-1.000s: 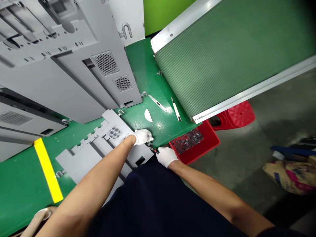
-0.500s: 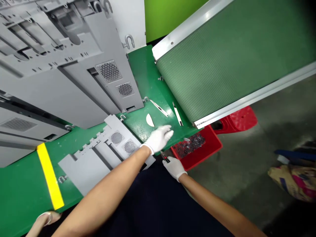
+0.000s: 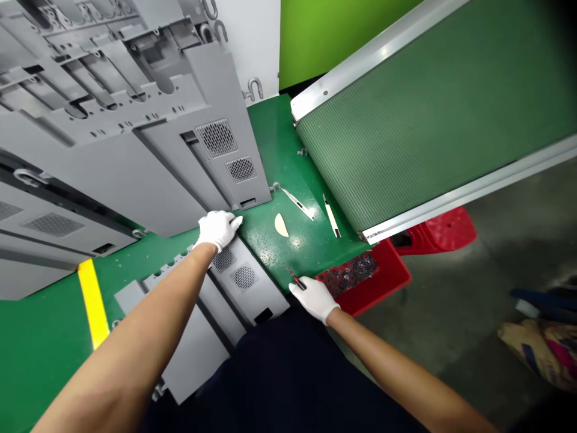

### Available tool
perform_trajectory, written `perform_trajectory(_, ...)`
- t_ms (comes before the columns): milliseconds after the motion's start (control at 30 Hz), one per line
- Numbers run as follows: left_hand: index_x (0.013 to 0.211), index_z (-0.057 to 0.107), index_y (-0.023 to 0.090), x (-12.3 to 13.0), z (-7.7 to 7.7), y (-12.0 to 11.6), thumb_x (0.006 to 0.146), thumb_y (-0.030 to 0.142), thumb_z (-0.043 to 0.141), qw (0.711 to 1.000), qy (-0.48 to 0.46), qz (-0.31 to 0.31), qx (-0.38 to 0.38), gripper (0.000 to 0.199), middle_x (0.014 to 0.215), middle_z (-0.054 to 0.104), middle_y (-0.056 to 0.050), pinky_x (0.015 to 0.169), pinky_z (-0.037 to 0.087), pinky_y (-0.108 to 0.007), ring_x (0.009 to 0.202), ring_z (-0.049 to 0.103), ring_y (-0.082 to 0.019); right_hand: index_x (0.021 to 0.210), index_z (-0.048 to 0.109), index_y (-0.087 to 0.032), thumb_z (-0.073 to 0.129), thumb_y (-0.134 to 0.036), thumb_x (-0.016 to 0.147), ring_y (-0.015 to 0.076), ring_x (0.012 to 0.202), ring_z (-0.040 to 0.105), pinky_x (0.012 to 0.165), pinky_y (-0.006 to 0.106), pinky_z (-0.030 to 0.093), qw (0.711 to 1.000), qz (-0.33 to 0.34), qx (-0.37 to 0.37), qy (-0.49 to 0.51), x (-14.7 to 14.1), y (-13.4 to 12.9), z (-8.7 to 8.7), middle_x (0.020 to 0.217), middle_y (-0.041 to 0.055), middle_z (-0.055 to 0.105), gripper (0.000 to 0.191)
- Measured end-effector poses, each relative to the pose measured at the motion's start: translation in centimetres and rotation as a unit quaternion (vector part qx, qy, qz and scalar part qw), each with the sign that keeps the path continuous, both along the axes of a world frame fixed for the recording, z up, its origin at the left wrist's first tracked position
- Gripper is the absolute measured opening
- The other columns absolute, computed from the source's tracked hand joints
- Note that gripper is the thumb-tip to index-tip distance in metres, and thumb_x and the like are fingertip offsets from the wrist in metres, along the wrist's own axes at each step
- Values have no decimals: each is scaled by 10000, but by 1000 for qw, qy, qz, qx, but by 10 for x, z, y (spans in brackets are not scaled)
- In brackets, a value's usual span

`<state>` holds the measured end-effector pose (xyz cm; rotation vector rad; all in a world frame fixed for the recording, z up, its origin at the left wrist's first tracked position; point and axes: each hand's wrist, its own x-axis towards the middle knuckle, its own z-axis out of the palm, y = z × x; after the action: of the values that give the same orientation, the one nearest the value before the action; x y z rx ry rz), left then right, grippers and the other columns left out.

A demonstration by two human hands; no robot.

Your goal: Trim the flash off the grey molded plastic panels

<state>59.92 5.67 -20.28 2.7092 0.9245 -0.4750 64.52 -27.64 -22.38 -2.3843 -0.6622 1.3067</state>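
Note:
My left hand [image 3: 219,231], in a white glove, is closed at the far right corner of a grey plastic panel [image 3: 265,290]. Its fingers cover that corner, and the small hook seen there before is hidden. The panel has two round-edged grilles and lies on the green table, partly under my left forearm. Near the table's front edge, my gloved right hand [image 3: 314,299] grips small nippers [image 3: 296,279] with red and black handles, jaws pointing away from me. Beyond them are a pale half-round piece [image 3: 281,225] and two craft knives, one white [image 3: 298,203], one cream [image 3: 332,216].
Large grey panels [image 3: 166,162] stand stacked at the back left. A green conveyor belt [image 3: 433,114] with metal rails slopes in from the right. Below its end sits a red bin [image 3: 392,278] of small dark pieces, beside a red stool [image 3: 451,230]. Yellow tape [image 3: 94,300] crosses the green table [image 3: 40,355].
My left hand has moved left and away from me, from over the table to the panel's far corner. My right hand has raised the nippers slightly over the table edge. The view has shifted a little.

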Motion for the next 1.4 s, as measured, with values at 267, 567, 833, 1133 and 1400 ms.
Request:
perform_trajectory(267,745,725,224,3,-11,7,917,635,369,994,-23,-77,-74,570,881,720,-90,842,411,-362,875,574,-247,914,664,-205,187,-782,921,254,891,660,741,309,392,997,78,27,-1,12,60,-5,939,122,730,749)
perform_trajectory(567,684,693,199,-3,-19,19,765,721,549,962,-3,60,-266,548,582,552,15,587,378,-291,565,409,-140,1032,677,-168,125,-795,904,291,989,669,821,346,444,997,76,26,21,7,120,-19,1049,175,726,845)
perform_trajectory(833,644,702,203,7,-23,17,680,642,684,957,13,99,-271,441,602,615,-1,590,399,-283,587,460,-151,1047,683,-155,135,-804,890,332,1027,668,852,395,467,996,88,16,30,2,145,-16,1074,214,719,865)
perform_trajectory(1133,691,747,206,6,-23,13,676,638,690,954,17,126,-273,436,643,671,-16,589,410,-281,599,494,-161,1001,690,-181,136,-815,883,321,1003,677,843,388,473,995,93,25,31,4,147,-19,1051,195,731,850)
perform_trajectory(1400,685,741,202,5,-23,14,683,655,684,954,9,127,-270,456,628,655,-9,585,405,-282,603,480,-156,971,682,-202,169,-826,877,304,986,678,835,370,472,994,99,33,24,4,148,-23,1037,170,738,813)
